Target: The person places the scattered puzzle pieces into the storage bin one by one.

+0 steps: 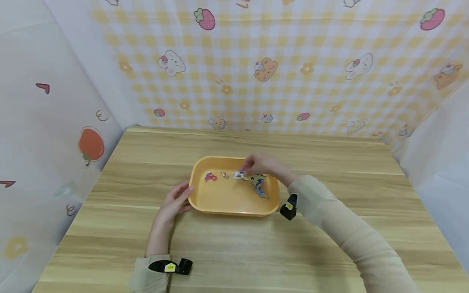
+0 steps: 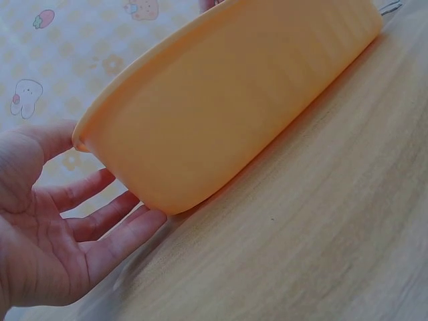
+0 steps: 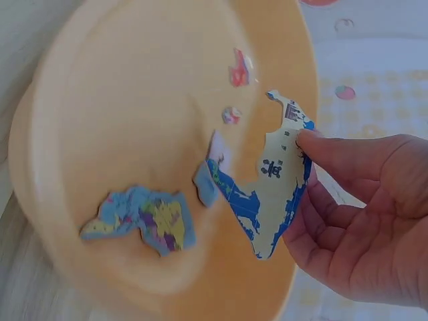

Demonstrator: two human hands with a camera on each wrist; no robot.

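My left hand [image 1: 176, 202] grips the left end of a yellow-orange plastic tub [image 1: 234, 212], thumb at the rim and fingers spread against the outer wall low down. Over the tub's far right part, my right hand [image 1: 261, 163] pinches a flat, irregular map puzzle piece [image 3: 281, 174] between thumb and fingers. That piece is cream and blue with small black print. Below it in the right wrist view lies a blue, yellow and purple piece [image 3: 144, 214]. A pale pink and blue piece [image 3: 205, 184] is partly hidden behind the held one.
A small red piece [image 1: 211, 177] and a tiny multicoloured piece [image 1: 225, 175] lie in the tub's far left part. The tub stands on a wood-grain table [image 1: 234, 248]. A yellow checked cloth [image 1: 234, 81] hangs behind, and a white printed cloth [image 1: 55, 134] at the left.
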